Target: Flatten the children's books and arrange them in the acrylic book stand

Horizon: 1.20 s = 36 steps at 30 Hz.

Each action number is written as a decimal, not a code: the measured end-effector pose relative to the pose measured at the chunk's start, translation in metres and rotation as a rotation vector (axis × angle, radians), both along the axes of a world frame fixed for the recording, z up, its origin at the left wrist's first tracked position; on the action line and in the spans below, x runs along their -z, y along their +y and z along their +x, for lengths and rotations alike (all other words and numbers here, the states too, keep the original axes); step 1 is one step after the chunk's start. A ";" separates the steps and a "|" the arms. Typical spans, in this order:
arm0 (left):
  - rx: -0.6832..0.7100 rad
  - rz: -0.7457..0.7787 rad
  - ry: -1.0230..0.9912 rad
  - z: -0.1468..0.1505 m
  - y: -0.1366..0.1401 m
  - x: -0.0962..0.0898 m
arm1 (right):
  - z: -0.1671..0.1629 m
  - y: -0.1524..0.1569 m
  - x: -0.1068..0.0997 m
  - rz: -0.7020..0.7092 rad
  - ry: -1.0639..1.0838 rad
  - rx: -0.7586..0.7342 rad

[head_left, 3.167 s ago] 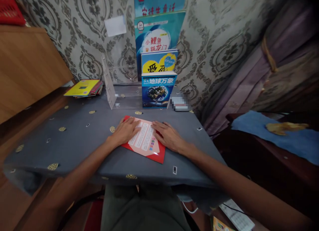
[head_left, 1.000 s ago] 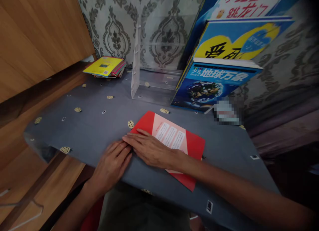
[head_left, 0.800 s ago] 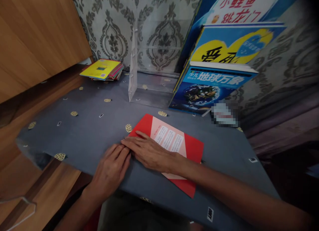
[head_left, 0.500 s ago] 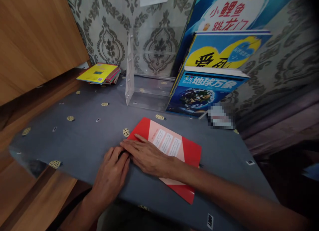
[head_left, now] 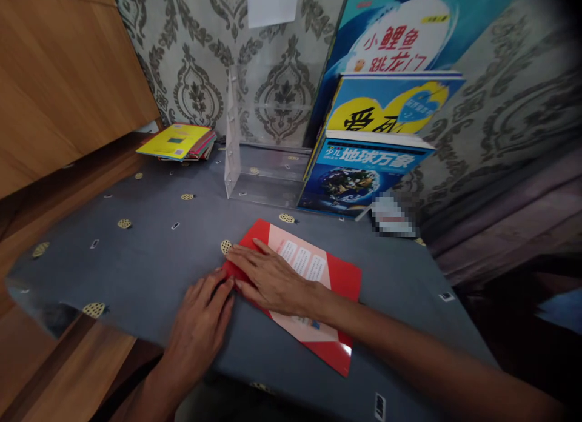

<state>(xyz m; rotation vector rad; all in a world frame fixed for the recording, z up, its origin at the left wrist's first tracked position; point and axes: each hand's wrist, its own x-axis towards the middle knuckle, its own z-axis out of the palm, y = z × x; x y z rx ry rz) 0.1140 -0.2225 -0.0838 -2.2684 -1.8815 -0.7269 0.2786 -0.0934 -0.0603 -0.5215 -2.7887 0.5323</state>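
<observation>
A red and pink booklet (head_left: 339, 282), printed with white text boxes, lies at a slant on the grey tablecloth. My right hand (head_left: 273, 279) rests flat across its left part, fingers stretched toward the upper left and covering some of the print. At the booklet's left corner is my left hand (head_left: 204, 313), its fingers bent and drawn together with the tips closed on that corner. The fingertips of both hands nearly meet there, and the corner itself is mostly hidden.
Behind the booklet stands a clear acrylic rack (head_left: 231, 143). Upright picture books (head_left: 350, 173) fill its right side. A stack of thin books (head_left: 175, 142) lies at the back left, by a wooden cabinet (head_left: 68, 82). A blurred-out object (head_left: 393, 216) sits right of the rack.
My right hand has slid slightly up from the corner, showing more red there. My left fingertips have loosened a little from the right hand. The view has shifted slightly.
</observation>
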 end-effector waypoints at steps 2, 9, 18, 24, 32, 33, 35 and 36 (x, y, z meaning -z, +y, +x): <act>0.001 0.002 -0.001 0.000 0.000 0.001 | 0.001 0.007 0.001 0.013 -0.025 0.032; -0.005 0.027 0.002 0.001 -0.001 0.001 | 0.011 0.040 0.002 0.046 -0.070 0.197; 0.001 -0.018 0.114 0.002 0.006 -0.014 | 0.028 0.079 0.005 -0.194 0.077 0.109; -0.014 -0.153 0.373 0.013 0.031 -0.042 | 0.042 0.102 0.010 -0.372 0.237 0.107; 0.088 -0.040 0.340 0.012 0.046 -0.015 | 0.067 0.091 0.015 -0.246 0.239 0.168; 0.100 -0.040 0.330 0.010 0.047 -0.013 | 0.068 0.090 0.016 -0.235 0.245 0.166; 0.125 -0.058 0.326 0.008 0.050 -0.014 | 0.068 0.089 0.017 -0.226 0.249 0.170; 0.136 -0.075 0.328 0.007 0.053 -0.016 | 0.068 0.089 0.016 -0.229 0.247 0.176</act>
